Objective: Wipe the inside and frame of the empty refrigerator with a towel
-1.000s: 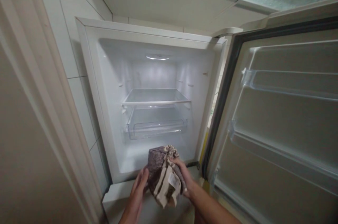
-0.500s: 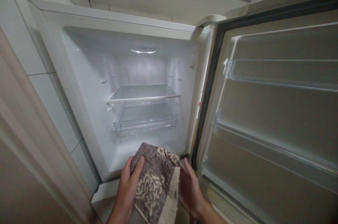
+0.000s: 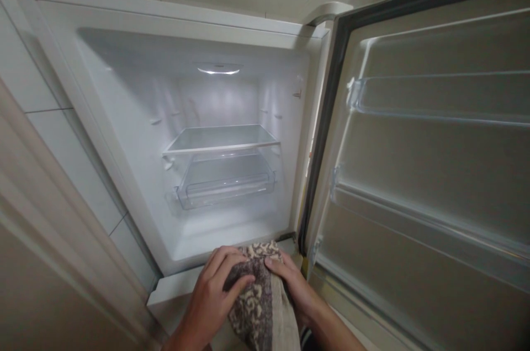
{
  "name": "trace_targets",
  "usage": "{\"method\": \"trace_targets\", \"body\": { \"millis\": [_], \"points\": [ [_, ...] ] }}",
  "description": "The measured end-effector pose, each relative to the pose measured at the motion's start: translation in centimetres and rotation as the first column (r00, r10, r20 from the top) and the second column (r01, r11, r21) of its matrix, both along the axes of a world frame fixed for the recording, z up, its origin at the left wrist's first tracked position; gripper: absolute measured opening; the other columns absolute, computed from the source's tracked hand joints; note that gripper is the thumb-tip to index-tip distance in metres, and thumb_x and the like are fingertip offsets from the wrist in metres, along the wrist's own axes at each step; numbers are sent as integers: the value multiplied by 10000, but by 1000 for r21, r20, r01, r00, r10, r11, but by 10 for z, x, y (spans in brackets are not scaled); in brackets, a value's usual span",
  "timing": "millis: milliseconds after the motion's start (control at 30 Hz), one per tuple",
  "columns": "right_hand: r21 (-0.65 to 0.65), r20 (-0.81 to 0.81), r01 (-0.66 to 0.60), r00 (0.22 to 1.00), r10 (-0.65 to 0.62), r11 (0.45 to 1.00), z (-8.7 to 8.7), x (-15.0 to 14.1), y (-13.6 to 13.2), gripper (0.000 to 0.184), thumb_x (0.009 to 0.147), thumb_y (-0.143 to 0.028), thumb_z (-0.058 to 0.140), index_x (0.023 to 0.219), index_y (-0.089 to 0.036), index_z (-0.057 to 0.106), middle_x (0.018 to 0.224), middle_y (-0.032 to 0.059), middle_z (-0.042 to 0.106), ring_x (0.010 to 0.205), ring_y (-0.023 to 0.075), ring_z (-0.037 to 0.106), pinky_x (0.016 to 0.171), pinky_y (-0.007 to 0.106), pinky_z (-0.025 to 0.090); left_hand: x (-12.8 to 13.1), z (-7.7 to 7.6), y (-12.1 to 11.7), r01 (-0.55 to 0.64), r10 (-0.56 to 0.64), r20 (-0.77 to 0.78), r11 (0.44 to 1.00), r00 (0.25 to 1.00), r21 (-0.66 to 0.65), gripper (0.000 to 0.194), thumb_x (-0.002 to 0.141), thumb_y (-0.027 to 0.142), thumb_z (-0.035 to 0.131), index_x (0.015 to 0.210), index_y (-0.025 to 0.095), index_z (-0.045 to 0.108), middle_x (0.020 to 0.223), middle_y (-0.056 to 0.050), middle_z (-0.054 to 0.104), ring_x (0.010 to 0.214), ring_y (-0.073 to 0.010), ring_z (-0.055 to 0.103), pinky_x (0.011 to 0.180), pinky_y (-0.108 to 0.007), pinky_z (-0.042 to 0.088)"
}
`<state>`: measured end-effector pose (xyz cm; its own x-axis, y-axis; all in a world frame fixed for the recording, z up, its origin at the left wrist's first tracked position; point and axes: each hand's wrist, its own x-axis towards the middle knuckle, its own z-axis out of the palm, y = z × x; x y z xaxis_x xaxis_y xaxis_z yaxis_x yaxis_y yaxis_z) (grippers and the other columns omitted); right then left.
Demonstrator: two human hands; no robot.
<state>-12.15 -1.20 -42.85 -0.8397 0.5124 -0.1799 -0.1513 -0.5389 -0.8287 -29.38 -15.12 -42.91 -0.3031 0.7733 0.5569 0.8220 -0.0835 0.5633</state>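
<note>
A brown-grey cloth (image 3: 257, 307) with a cream scroll pattern and a plain beige border hangs between my hands at the bottom of the view. My left hand (image 3: 215, 290) grips its upper left side, thumb in front and fingers over the top edge. On the other side my right hand (image 3: 292, 279) is closed on the upper right corner, thumb on the front face. Just beyond the cloth stands an open fridge (image 3: 132, 196), lit inside, with a glass shelf (image 3: 223, 138) and a clear drawer (image 3: 229, 188) below it.
At the right the fridge door (image 3: 414, 174) is swung wide, with clear door racks (image 3: 430, 100) on its inner face. A pale ledge (image 3: 176, 285) juts out beneath the fridge opening. Tiled wall (image 3: 45, 83) and a beige frame (image 3: 53, 191) border the left.
My left hand has moved its fingers over the cloth's top, and my right hand has closed on its upper right corner. The cloth is bunched lower and narrower. The camera view has shifted slightly.
</note>
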Motion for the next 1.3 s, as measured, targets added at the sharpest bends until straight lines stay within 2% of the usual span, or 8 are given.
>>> {"method": "trace_targets", "body": {
  "millis": [200,333,433,667,833,1000,1133,1300],
  "points": [
    [-19,38,90,995,-89,996,-3,1,-6,722,793,-734,845,1236,-170,760,1203,119,774,1198,338,700,1105,459,516,16,-4,3,32,-35,-153,999,988,-22,413,981,381,759,1390,404,703,1221,-53,727,1145,-266,675,1014,-391,571],
    [-43,48,98,994,-96,994,-12,0,-7,765,777,-765,831,1235,-156,760,1179,116,778,1271,344,656,1143,459,485,24,-7,6,52,-56,-43,995,998,-80,103,952,289,761,1050,321,764,1199,-60,709,1165,-281,648,1015,-411,544],
    [-47,30,75,997,-74,996,-18,2,-3,778,789,-802,796,1219,-154,766,1223,121,767,1318,352,624,1174,475,457,23,-7,7,114,-104,114,990,988,-84,81,946,198,679,935,278,686,1203,-60,715,1189,-276,642,1044,-412,514],
    [313,144,124,974,-176,942,-12,16,7,889,730,-925,776,1224,-187,806,1426,122,689,1474,367,475,1319,492,238,24,6,13,157,-101,340,978,935,-141,135,1038,388,613,1042,290,706,1055,-47,714,1061,-253,676,949,-347,520],
    [502,84,-35,996,-9,864,-2,18,-1,764,807,-824,799,1261,-210,791,1246,104,750,1246,379,619,1169,517,438,26,7,15,133,-87,324,983,942,-123,133,1036,363,599,1044,287,708,1093,-50,682,1082,-246,667,958,-345,525],
    [545,133,-23,989,-59,838,-19,24,7,697,848,-773,792,1264,-214,799,1266,98,745,1261,374,611,1167,498,431,0,-9,3,48,2,220,974,976,-221,656,768,459,918,1378,339,708,1330,-84,712,1250,-333,622,1093,-469,498],
    [527,145,-110,989,38,843,-23,28,17,582,905,-714,770,1186,-207,810,1174,74,766,1175,338,648,1069,436,494,-19,-14,-7,66,0,200,944,980,-323,391,678,502,970,993,324,821,1091,-39,791,1124,-332,656,1009,-436,500],
    [565,152,-109,988,27,818,-21,21,20,581,936,-713,735,1174,-190,819,1149,83,773,1142,340,656,1041,434,501,-24,-6,-10,128,27,427,935,904,-330,286,855,535,815,823,252,789,838,-12,771,830,-254,698,708,-289,479]
  ]
}}
